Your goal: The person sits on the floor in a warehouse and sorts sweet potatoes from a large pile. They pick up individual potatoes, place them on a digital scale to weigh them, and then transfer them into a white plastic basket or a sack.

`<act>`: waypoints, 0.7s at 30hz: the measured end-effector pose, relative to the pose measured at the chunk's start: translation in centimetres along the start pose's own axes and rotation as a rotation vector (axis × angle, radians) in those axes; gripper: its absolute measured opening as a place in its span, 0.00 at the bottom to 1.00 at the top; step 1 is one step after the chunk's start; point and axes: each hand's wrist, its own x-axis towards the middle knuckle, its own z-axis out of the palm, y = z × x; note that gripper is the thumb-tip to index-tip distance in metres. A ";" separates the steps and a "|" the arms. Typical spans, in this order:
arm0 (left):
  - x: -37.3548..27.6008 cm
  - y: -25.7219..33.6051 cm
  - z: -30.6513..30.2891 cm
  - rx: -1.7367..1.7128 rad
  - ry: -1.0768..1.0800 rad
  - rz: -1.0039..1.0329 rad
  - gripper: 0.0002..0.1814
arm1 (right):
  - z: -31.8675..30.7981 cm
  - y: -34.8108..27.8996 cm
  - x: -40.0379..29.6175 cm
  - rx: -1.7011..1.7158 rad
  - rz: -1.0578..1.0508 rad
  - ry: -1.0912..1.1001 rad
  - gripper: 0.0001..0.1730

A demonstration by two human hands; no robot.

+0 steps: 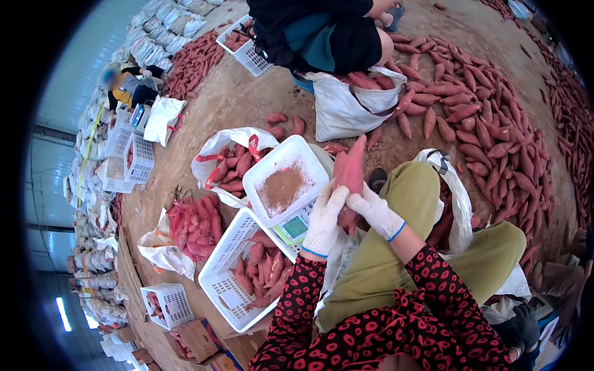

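Observation:
My left hand (323, 221), in a white knit glove with a blue cuff edge, grips red-skinned sweet potatoes (351, 171) from the left. My right hand (377, 211), gloved alike, holds them from the right; how many are held is hard to tell. Just left of my hands, a white plastic tray (254, 174) with brown soil in it rests on a digital scale (294, 227). Below the scale stands a white plastic crate (218, 278) partly filled with sweet potatoes. A white woven bag (209, 153) with red handles, holding more, sits beyond the tray.
A large heap of sweet potatoes (492, 120) spreads at the right. A person (320, 37) sits at the top behind a full white bag (345, 113). A red mesh bag (197, 225) lies left; another person (132, 88) works farther off. Crates and cardboard boxes (197, 338) stand lower left.

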 end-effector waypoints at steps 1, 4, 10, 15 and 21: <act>-0.5 0.2 0.1 0.021 0.021 -0.044 0.26 | -0.2 -0.2 -0.1 -0.087 0.018 -0.008 0.50; -2.3 0.0 0.0 -0.224 0.007 -0.040 0.24 | 0.6 -0.5 -0.9 -0.266 0.030 -0.010 0.51; -2.5 -0.2 -1.6 -0.484 0.076 -0.009 0.28 | 0.3 0.1 0.8 0.184 -0.060 0.028 0.45; -1.1 2.0 -7.1 -0.172 0.332 0.225 0.22 | 0.5 0.0 1.3 0.444 0.040 0.170 0.45; 2.1 3.9 -10.0 1.276 0.550 0.139 0.37 | -0.3 -0.3 1.3 0.505 0.041 0.185 0.45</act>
